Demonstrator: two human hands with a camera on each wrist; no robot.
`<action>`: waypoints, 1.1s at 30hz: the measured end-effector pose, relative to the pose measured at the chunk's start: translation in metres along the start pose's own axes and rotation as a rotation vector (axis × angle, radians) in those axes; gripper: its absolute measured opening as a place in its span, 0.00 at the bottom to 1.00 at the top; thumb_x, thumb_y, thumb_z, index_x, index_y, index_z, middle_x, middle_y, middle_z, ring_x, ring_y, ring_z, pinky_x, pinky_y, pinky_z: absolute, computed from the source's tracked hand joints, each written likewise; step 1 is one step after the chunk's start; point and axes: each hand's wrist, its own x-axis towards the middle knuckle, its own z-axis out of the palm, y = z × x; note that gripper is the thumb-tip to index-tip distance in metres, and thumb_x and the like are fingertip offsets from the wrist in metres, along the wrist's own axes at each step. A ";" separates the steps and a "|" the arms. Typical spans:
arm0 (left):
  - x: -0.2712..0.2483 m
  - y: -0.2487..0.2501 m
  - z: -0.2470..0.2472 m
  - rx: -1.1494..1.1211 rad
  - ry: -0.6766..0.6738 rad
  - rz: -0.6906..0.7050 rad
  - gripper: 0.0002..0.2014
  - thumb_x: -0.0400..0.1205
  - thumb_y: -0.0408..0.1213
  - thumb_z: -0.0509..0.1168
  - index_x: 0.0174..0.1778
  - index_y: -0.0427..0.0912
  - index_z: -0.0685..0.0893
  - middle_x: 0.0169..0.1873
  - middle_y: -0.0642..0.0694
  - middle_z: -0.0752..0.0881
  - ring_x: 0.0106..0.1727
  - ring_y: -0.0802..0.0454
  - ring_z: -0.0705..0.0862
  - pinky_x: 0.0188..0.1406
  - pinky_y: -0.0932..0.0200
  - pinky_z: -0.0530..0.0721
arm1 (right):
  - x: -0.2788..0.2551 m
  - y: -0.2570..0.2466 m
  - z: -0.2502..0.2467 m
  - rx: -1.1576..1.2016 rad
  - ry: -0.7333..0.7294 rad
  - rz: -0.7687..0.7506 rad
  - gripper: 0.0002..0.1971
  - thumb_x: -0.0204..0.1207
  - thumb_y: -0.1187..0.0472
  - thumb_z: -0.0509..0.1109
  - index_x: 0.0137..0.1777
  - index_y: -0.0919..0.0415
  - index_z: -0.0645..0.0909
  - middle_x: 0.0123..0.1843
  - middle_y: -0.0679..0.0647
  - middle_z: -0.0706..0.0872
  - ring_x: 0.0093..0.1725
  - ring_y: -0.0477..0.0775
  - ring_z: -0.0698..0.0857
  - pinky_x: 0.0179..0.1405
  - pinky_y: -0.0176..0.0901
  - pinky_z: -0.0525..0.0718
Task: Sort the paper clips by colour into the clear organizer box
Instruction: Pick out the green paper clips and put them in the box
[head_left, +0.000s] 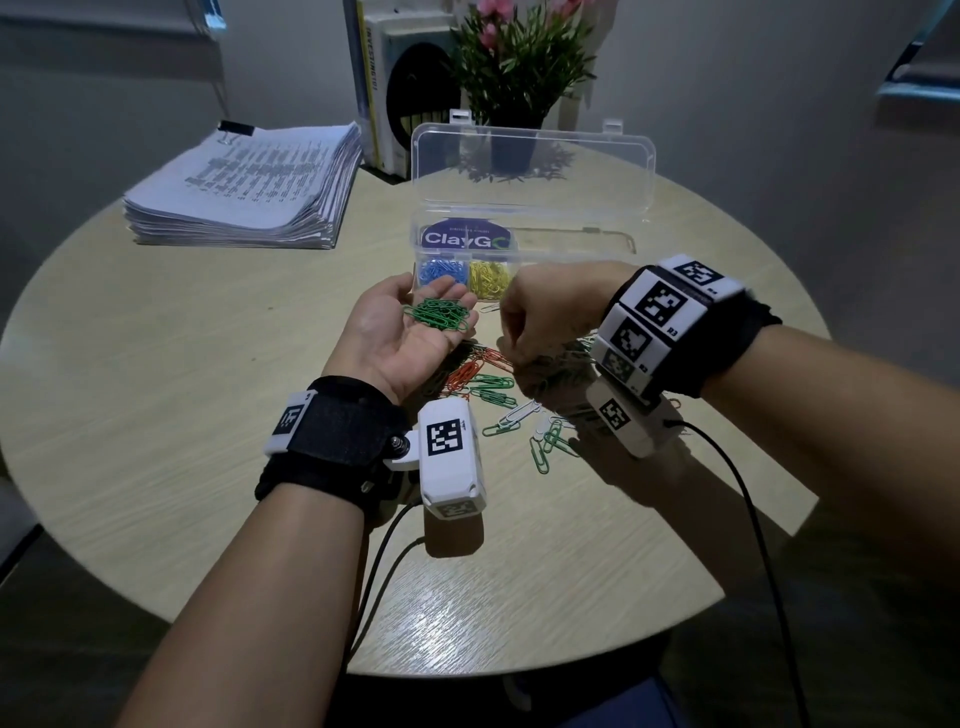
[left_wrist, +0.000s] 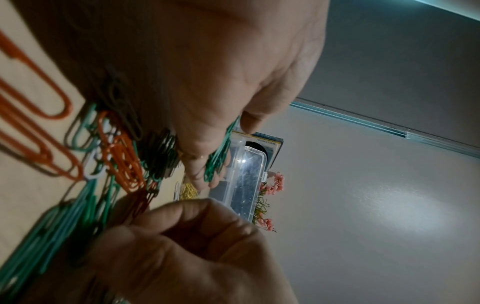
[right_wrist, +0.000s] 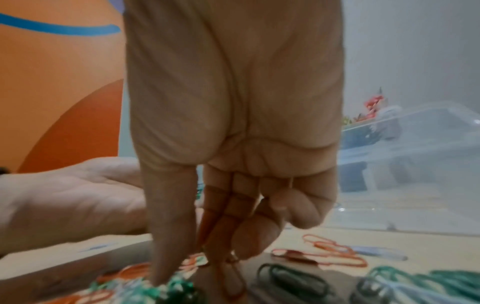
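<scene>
The left hand (head_left: 400, 332) lies palm up, fingers relaxed, just in front of the clear organizer box (head_left: 524, 244), cradling a loose heap of green clips (head_left: 439, 314); a slight tilt could spill these slick wire loops back into the mixed pile (head_left: 498, 387) on the table (head_left: 208, 395). The right hand (head_left: 540, 322) reaches down into that pile, fingers curled; whether it pinches a clip, I cannot tell. Blue clips (head_left: 439, 270) and yellow clips (head_left: 488, 278) already fill neighbouring compartments. Interlocked clips may drag a wrong colour along.
</scene>
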 end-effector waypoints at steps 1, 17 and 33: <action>0.000 0.000 0.000 -0.006 -0.005 0.001 0.21 0.88 0.41 0.49 0.52 0.26 0.79 0.52 0.31 0.81 0.59 0.38 0.78 0.68 0.45 0.72 | -0.001 -0.004 0.001 0.028 -0.020 -0.038 0.04 0.71 0.57 0.77 0.42 0.53 0.84 0.39 0.49 0.85 0.41 0.50 0.82 0.38 0.40 0.78; 0.001 0.002 -0.002 -0.003 0.005 -0.006 0.21 0.88 0.41 0.49 0.53 0.26 0.79 0.51 0.32 0.81 0.51 0.39 0.80 0.65 0.46 0.72 | -0.004 -0.010 0.002 0.011 0.011 -0.059 0.03 0.74 0.57 0.73 0.43 0.56 0.84 0.33 0.46 0.82 0.32 0.46 0.80 0.34 0.41 0.80; -0.002 0.002 0.002 -0.051 -0.011 -0.010 0.21 0.89 0.39 0.46 0.50 0.25 0.78 0.51 0.30 0.81 0.61 0.37 0.78 0.67 0.44 0.72 | -0.001 -0.012 -0.022 0.303 0.147 -0.006 0.06 0.75 0.69 0.72 0.49 0.68 0.88 0.35 0.59 0.88 0.28 0.49 0.85 0.33 0.36 0.87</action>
